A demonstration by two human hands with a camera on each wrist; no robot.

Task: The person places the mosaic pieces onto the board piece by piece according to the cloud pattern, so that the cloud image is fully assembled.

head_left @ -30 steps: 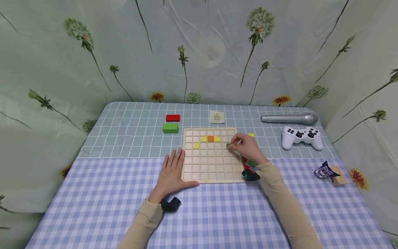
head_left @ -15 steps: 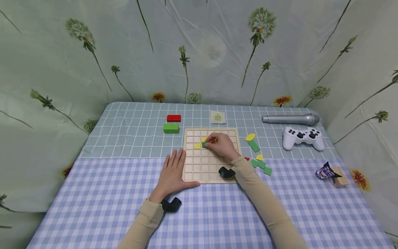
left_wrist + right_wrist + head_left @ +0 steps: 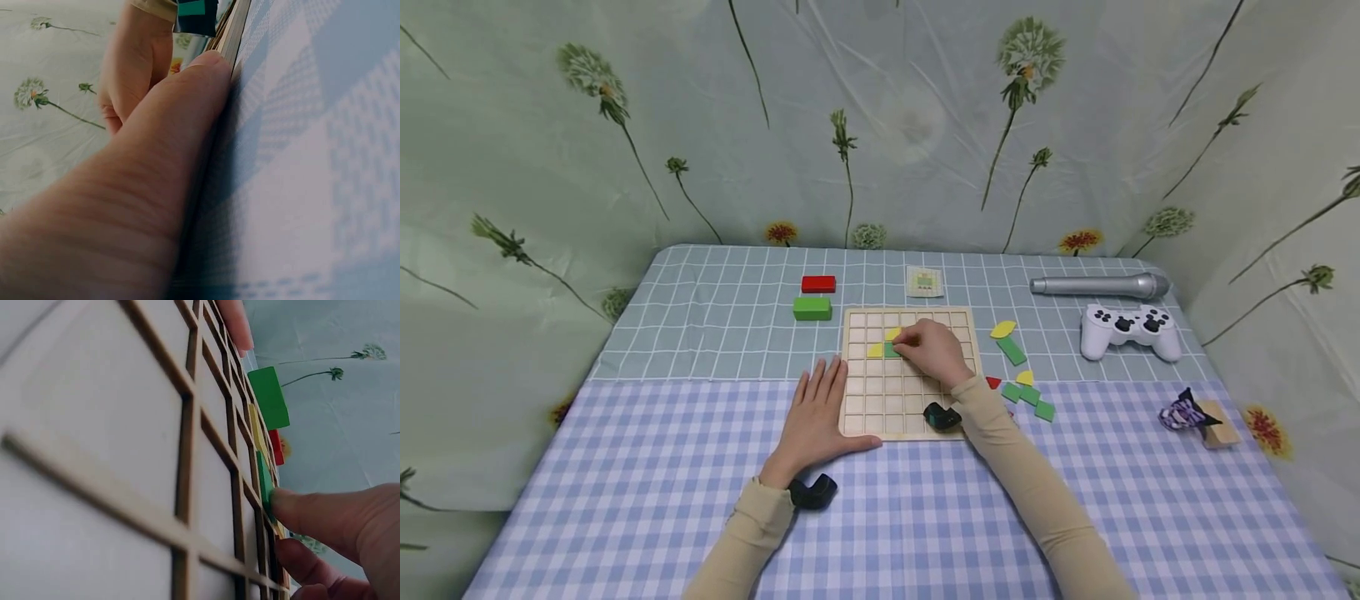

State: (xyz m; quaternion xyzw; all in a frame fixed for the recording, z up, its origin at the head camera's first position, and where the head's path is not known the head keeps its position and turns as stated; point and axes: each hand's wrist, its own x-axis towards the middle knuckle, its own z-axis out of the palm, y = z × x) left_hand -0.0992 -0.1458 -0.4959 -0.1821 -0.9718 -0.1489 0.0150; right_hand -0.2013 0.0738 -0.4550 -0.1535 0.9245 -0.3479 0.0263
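Note:
A square wooden grid board (image 3: 872, 408) lies on the cloth. My left hand (image 3: 812, 421) rests flat along its left edge, fingers straight, its thumb reaching along the front edge. Over the upper middle of the board, my right hand (image 3: 934, 350) pinches a green square tile (image 3: 891, 350) at a grid cell. In the right wrist view, the thumb touches that tile's near end and the other fingers curl beside it. Left of the green tile sits a yellow tile (image 3: 876, 351), and another yellow tile (image 3: 892, 333) shows just above. My right hand hides the orange tile.
Loose yellow, red and green tiles (image 3: 1011, 350) lie right of the board. Behind it are a green block (image 3: 812, 309), a red block (image 3: 817, 284) and a pattern card (image 3: 924, 282). A microphone (image 3: 1097, 286), white game controller (image 3: 1131, 332) and small figure (image 3: 1186, 413) stand farther right.
My right hand has carried the green tile leftward from the board's right side to beside the yellow tile, then lowered it flatter at the cell. My left hand has stayed still.

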